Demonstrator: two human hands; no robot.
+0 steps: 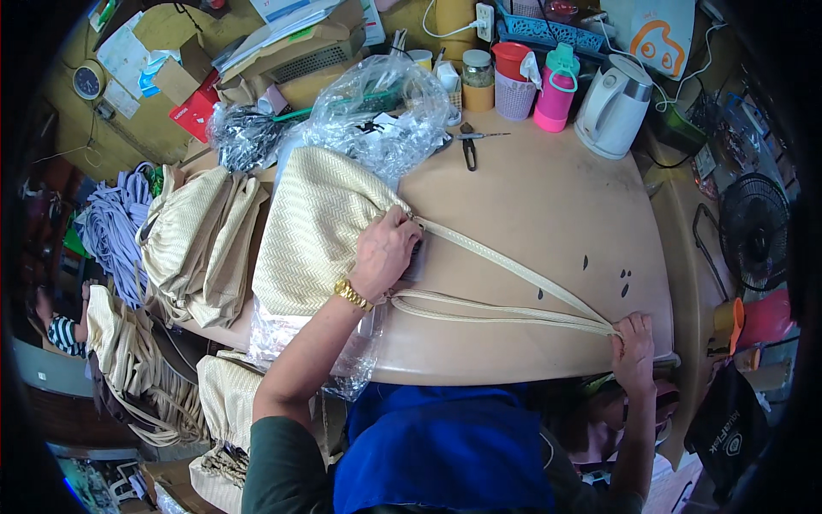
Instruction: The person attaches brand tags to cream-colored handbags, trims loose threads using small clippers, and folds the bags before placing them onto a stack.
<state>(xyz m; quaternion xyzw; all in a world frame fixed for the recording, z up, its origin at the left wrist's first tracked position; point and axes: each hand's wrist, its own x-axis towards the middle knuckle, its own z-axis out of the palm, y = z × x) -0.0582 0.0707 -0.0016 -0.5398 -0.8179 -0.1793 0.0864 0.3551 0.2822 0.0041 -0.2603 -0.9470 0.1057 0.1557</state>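
Note:
A cream herringbone-woven drawstring bag (312, 231) lies on the tan table, its gathered mouth toward the right. My left hand (387, 250) is closed over that mouth, where a dark bit shows beside the fingers. Long cream straps (514, 267) run from the bag across the table. At the table's right edge my right hand (633, 343) grips their far end, and they look drawn nearly straight. Clear plastic (342, 343) lies partly under the bag. What the left fingertips pinch is partly hidden.
More cream bags (201, 244) are piled at the left, near bundled lilac cords (124, 223). Clear plastic wrapping (377, 107) lies behind the bag. Small pliers (468, 147), a pink bottle (556, 90) and a white kettle (612, 107) stand or lie farther back. A black fan (755, 227) is at right.

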